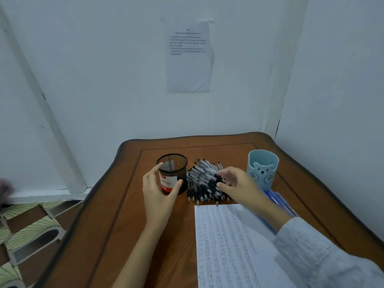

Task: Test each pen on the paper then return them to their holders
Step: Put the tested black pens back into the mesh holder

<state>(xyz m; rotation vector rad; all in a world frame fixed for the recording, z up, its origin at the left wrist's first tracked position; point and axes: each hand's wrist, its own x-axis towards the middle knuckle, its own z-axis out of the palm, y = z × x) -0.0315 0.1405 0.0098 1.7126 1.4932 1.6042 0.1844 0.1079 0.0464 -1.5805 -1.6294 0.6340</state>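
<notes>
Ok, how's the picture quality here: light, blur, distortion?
Head view: dim, bluish light, no glare; wide-angle bows the table edge and wall lines; wall notice too soft to read; blurred smear at the left edge; left hand gripping the mesh holder and right hand pinching the black pens are fairly sharp; paper writing illegible.

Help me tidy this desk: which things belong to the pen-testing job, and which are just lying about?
Job: black pens, pinched by right hand; black mesh holder, gripped by left hand; blue bear holder; blue pens; written paper.
Lying about: printed sheet on the wall.
</notes>
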